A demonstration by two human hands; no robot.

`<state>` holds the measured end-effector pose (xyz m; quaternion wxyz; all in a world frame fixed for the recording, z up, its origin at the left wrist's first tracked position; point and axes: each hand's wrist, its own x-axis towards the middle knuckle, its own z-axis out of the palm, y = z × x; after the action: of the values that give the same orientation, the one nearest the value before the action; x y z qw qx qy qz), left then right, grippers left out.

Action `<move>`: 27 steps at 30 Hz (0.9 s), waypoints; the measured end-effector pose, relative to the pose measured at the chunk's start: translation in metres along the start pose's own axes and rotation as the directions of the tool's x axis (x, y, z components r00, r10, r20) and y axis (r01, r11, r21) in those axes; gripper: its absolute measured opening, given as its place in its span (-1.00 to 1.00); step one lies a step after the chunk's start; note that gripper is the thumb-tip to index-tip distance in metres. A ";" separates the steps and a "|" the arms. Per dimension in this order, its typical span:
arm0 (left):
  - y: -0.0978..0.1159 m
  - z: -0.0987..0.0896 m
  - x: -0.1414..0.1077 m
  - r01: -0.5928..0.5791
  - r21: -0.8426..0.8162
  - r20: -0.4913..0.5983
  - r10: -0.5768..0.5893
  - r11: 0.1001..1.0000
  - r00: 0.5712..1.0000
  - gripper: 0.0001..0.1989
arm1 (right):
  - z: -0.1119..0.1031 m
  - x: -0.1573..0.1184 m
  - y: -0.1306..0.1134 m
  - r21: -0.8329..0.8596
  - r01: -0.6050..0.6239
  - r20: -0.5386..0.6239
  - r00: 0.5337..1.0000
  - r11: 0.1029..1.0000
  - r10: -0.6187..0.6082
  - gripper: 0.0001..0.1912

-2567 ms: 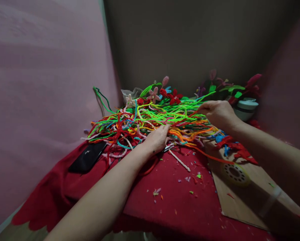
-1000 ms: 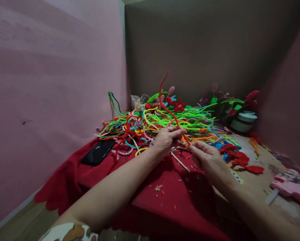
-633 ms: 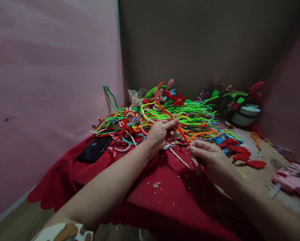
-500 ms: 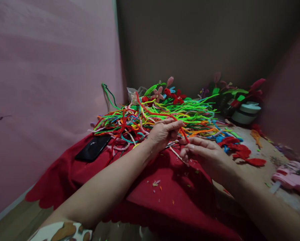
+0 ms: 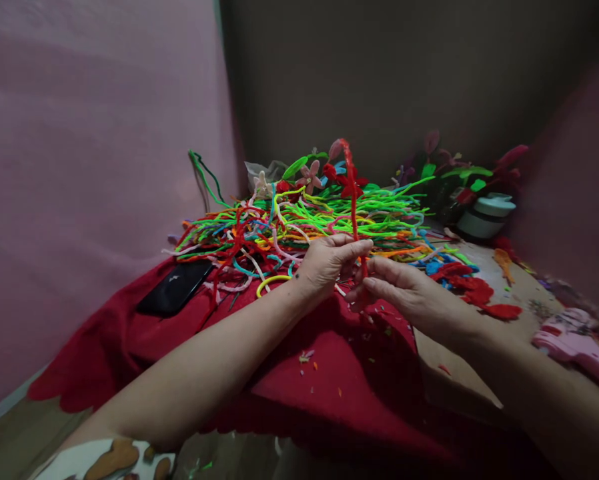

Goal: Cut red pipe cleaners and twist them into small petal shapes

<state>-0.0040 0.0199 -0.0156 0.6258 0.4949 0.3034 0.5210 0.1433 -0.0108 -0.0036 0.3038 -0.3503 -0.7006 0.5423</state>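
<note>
A red pipe cleaner [image 5: 353,207] rises from between my hands and bends over at its top. My left hand [image 5: 329,261] pinches it between thumb and fingers. Just below, my right hand [image 5: 397,283] is closed on its lower end, the fingertips almost meeting those of the left. Behind both hands spreads a tangled heap of pipe cleaners [image 5: 319,220] in green, red, yellow, pink and other colours. What the curled fingers under the strand touch is partly hidden.
A black phone [image 5: 174,288] lies left on the red cloth [image 5: 299,387], among small scraps. Red fuzzy pieces [image 5: 474,293], a pink glue gun [image 5: 574,350] and a lidded container [image 5: 486,215] stand or lie to the right. Pipe-cleaner flowers [image 5: 310,177] stand at the back.
The red pipe cleaner has swung from slanting leftward to standing upright with a bent top. My right hand has moved left and up, closer to my left hand. The view has shifted slightly.
</note>
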 end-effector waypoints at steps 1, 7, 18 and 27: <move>0.001 0.000 0.001 0.004 0.015 0.001 -0.004 1.000 1.000 -0.71 | -0.001 0.001 -0.001 -0.024 0.012 -0.016 1.000 1.000 -0.012 -0.86; 0.040 -0.019 0.000 0.063 0.610 -0.047 -0.044 0.790 0.998 -0.62 | -0.010 0.006 0.008 0.293 0.044 -0.323 0.945 0.955 0.055 -0.90; 0.039 -0.054 -0.038 -0.261 0.922 0.187 -0.263 -0.286 0.947 -0.70 | -0.031 -0.002 0.024 0.471 0.044 -0.374 0.915 0.881 0.154 -0.83; 0.033 -0.074 -0.057 -0.077 0.997 0.080 -0.139 0.025 0.987 -0.77 | -0.030 -0.001 0.021 0.407 0.084 -0.414 0.905 0.910 0.101 -0.85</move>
<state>-0.0970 -0.0129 -0.0168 0.1347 0.8226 0.5419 0.1073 0.1716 0.0086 -0.0167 0.5141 -0.3906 -0.4843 0.5904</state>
